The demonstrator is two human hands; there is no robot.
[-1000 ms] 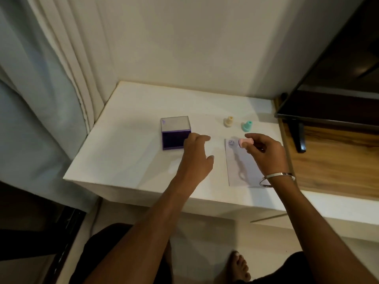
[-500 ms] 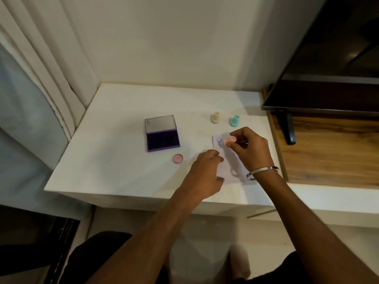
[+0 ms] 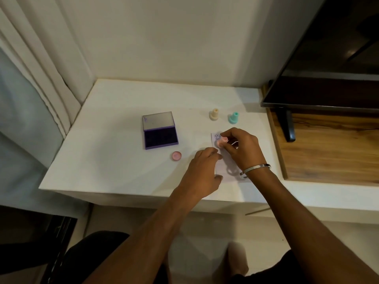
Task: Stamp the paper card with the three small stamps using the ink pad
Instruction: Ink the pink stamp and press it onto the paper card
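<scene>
So the paper card (image 3: 227, 167) is already showing one smiley print (image 3: 217, 137) at its far corner, and the right hand (image 3: 242, 149) is pinching the pink stamp (image 3: 221, 142) just beside it. The left hand (image 3: 202, 171) is pressing fingertips down on the card's near-left edge. The cream stamp (image 3: 213, 114) and teal stamp (image 3: 233, 117) are sitting beyond the card looking untouched, and the open ink pad (image 3: 161, 136) is waiting off to the card's left, so I'm guessing roughly a third done.

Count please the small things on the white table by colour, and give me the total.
Pink: 2, the pink stamp in the right hand and the pink cap
Cream: 1, the cream stamp
Teal: 1, the teal stamp
Purple: 1, the open ink pad
White: 1, the paper card
Total: 6
</scene>
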